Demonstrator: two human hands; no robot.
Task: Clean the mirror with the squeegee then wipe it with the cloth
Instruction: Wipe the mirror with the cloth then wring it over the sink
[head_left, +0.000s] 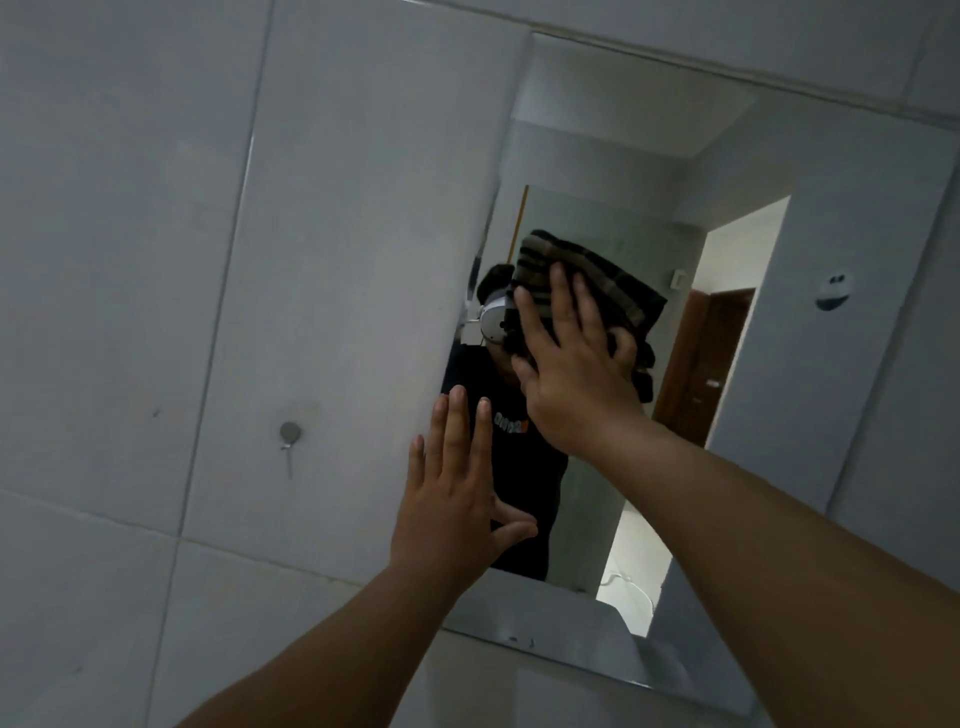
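Wiping the mirror (857, 260) with the cloth (602, 286).
The grip of the right hand (566, 374) is apart: fingers splayed flat, pressing the striped cloth to the mirror left of centre. The left hand (457, 499), fingers straight and empty, braces at the mirror's left edge. No squeegee in view; that pass is judged done, the wipe under way.

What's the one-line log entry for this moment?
phase: wiping | right hand: flat, pressing striped cloth on mirror | left hand: flat at mirror's left edge | squeegee: not in view
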